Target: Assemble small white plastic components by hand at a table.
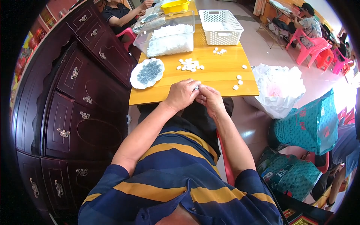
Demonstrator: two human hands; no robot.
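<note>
At the near edge of the yellow table (221,80), my left hand (180,94) and my right hand (212,99) meet, fingers closed together. A small piece (197,87), whitish with a darker spot, shows between the fingertips; the fingers cover most of it. Just beyond the hands lies a loose group of white rounded pieces (190,65). To the left, a white scalloped plate (134,80) holds a heap of small grey-blue translucent parts (149,72). Several more white pieces (239,77) lie along the table's right side.
A clear bin (187,41) of white pieces and a white perforated basket (229,38) stand farther back. Dark drawers (86,93) line the left. A white plastic bag (279,88) and teal bags (307,125) sit at the right. Other people sit beyond, near pink chairs (309,47).
</note>
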